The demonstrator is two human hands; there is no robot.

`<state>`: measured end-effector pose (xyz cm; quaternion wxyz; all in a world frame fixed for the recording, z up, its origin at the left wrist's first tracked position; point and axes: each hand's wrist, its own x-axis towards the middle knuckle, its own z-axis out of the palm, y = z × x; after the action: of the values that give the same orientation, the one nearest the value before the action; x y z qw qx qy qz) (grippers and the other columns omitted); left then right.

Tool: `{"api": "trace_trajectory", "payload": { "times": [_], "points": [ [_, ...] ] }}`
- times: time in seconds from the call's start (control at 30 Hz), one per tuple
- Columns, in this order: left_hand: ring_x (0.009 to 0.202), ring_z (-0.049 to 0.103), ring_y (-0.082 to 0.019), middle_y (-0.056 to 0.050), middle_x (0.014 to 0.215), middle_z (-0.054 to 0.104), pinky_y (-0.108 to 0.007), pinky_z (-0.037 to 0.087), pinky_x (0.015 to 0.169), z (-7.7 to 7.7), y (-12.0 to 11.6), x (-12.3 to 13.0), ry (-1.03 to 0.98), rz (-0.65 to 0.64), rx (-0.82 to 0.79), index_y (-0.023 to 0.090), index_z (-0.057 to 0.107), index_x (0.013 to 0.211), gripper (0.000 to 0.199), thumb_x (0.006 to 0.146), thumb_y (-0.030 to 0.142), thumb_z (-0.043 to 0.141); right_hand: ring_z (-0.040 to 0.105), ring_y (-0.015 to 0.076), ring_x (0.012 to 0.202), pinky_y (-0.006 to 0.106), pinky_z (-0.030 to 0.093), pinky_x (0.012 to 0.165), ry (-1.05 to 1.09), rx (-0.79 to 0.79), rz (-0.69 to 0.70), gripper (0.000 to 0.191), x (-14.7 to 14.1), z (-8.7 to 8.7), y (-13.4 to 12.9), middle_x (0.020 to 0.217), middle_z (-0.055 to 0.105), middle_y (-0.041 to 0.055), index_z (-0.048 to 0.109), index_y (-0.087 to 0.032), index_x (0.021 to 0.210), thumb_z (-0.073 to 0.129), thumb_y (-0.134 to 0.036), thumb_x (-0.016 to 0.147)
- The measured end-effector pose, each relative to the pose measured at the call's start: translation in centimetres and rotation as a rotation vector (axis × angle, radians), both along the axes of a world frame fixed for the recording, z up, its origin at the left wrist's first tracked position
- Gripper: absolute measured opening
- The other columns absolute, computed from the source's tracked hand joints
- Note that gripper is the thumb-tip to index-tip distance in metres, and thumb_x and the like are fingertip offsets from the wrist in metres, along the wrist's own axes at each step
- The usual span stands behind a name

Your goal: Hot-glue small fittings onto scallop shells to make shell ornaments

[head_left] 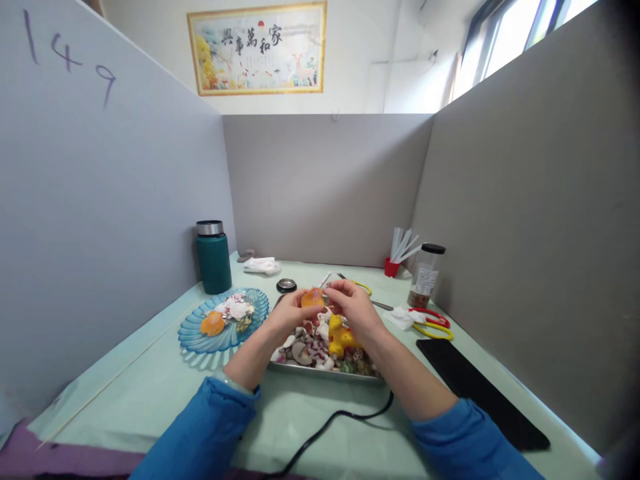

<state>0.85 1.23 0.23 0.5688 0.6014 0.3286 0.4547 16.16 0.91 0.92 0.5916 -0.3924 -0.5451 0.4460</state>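
Above the metal tray (327,375), my left hand (287,317) grips an orange shell (313,299) between thumb and fingers. My right hand (355,310) is at the shell's right edge, its thumb and fingertips pinched together; whatever they hold is too small to make out. Small seashells (305,352) in white, brown and purple fill the tray. A yellow toy-like figure (340,335) lies among them, close to my right wrist. To the left, a blue scalloped plate (187,333) carries another orange shell (213,323) and a pile of white and silvery pieces (237,308).
A green bottle (213,260) stands behind the plate. At the right are a red cup of white sticks (392,267), a clear jar (425,280), red-and-yellow-handled scissors (433,323), crumpled tissue (401,318) and a black slab (480,393). A black cable (340,415) crosses the front. Grey partitions (325,187) enclose the table.
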Motion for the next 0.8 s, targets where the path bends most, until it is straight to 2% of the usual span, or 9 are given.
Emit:
{"api": "trace_trajectory", "payload": {
  "times": [0.1, 0.2, 0.27, 0.33, 0.4, 0.47, 0.6, 0.7, 0.8],
  "points": [
    [0.049, 0.054, -0.009, 0.001, 0.063, 0.058, -0.019, 0.042, 0.043, -0.2, 0.3, 0.0, -0.038, 0.020, 0.023, 0.014, 0.056, 0.087, 0.034, 0.070, 0.039, 0.071, 0.049, 0.0111, 0.054, 0.022, 0.037, 0.051, -0.138, 0.057, -0.086, 0.016, -0.1, -0.2, 0.0, 0.060, 0.052, -0.0051, 0.054, -0.018, 0.073, 0.061, -0.031, 0.066],
    [0.046, 0.052, -0.009, 0.002, 0.056, 0.056, -0.018, 0.040, 0.042, -0.3, 0.6, -0.1, -0.049, 0.042, 0.038, 0.015, 0.056, 0.086, 0.034, 0.073, 0.044, 0.066, 0.052, 0.0127, 0.058, 0.024, 0.039, 0.055, -0.394, 0.119, -0.121, 0.009, -0.1, -0.3, -0.3, 0.062, 0.055, -0.0037, 0.055, -0.018, 0.070, 0.057, -0.027, 0.068],
    [0.045, 0.052, -0.009, 0.003, 0.054, 0.055, -0.018, 0.039, 0.041, -0.4, 0.7, -0.2, -0.047, 0.057, 0.043, 0.015, 0.055, 0.085, 0.031, 0.074, 0.043, 0.065, 0.054, 0.0137, 0.062, 0.025, 0.040, 0.059, -0.538, 0.187, -0.138, 0.010, 0.0, -0.2, -0.7, 0.067, 0.059, -0.0021, 0.057, -0.018, 0.075, 0.055, -0.027, 0.071],
    [0.044, 0.051, -0.009, 0.003, 0.053, 0.054, -0.018, 0.038, 0.040, -0.3, 0.7, -0.2, -0.037, 0.090, 0.051, 0.016, 0.054, 0.083, 0.029, 0.075, 0.042, 0.064, 0.056, 0.0144, 0.065, 0.025, 0.041, 0.061, -0.609, 0.265, -0.167, 0.017, 0.2, -0.1, -1.2, 0.074, 0.063, -0.0008, 0.059, -0.019, 0.088, 0.056, -0.028, 0.074],
    [0.044, 0.051, -0.009, 0.003, 0.055, 0.055, -0.018, 0.038, 0.039, -0.3, 0.7, -0.1, -0.023, 0.126, 0.059, 0.016, 0.054, 0.081, 0.029, 0.074, 0.042, 0.065, 0.057, 0.0148, 0.067, 0.025, 0.042, 0.062, -0.621, 0.323, -0.187, 0.021, 0.3, 0.0, -1.5, 0.077, 0.065, 0.0001, 0.059, -0.020, 0.095, 0.054, -0.029, 0.076],
    [0.044, 0.052, -0.008, 0.001, 0.060, 0.058, -0.018, 0.037, 0.039, -0.2, 0.5, -0.1, -0.009, 0.128, 0.054, 0.016, 0.054, 0.080, 0.030, 0.073, 0.042, 0.066, 0.057, 0.0148, 0.066, 0.025, 0.042, 0.062, -0.631, 0.352, -0.210, 0.016, 0.5, 0.1, -1.6, 0.075, 0.065, 0.0007, 0.060, -0.019, 0.088, 0.049, -0.028, 0.081],
    [0.046, 0.052, -0.007, -0.002, 0.068, 0.061, -0.019, 0.039, 0.041, 0.0, 0.3, 0.0, -0.047, 0.055, 0.016, 0.014, 0.055, 0.080, 0.032, 0.072, 0.043, 0.067, 0.055, 0.0150, 0.061, 0.025, 0.041, 0.060, -0.609, 0.330, -0.243, 0.016, 0.7, -0.1, -1.3, 0.068, 0.064, 0.0007, 0.059, -0.019, 0.076, 0.046, -0.026, 0.083],
    [0.048, 0.052, -0.007, 0.000, 0.065, 0.059, -0.017, 0.038, 0.042, 0.2, 0.1, 0.0, -0.085, 0.008, -0.008, 0.014, 0.056, 0.080, 0.032, 0.071, 0.042, 0.070, 0.056, 0.0148, 0.062, 0.024, 0.042, 0.061, -0.547, 0.351, -0.237, 0.014, 0.7, -0.1, -1.4, 0.070, 0.064, 0.0001, 0.058, -0.019, 0.079, 0.047, -0.027, 0.084],
    [0.047, 0.051, -0.006, 0.002, 0.060, 0.055, -0.016, 0.038, 0.042, 0.3, -0.1, 0.0, -0.073, -0.010, -0.029, 0.013, 0.057, 0.080, 0.033, 0.070, 0.041, 0.072, 0.057, 0.0146, 0.065, 0.024, 0.042, 0.063, -0.578, 0.430, -0.242, 0.010, 0.5, -0.3, -1.6, 0.072, 0.063, 0.0002, 0.058, -0.019, 0.081, 0.049, -0.024, 0.084]
  ]
}}
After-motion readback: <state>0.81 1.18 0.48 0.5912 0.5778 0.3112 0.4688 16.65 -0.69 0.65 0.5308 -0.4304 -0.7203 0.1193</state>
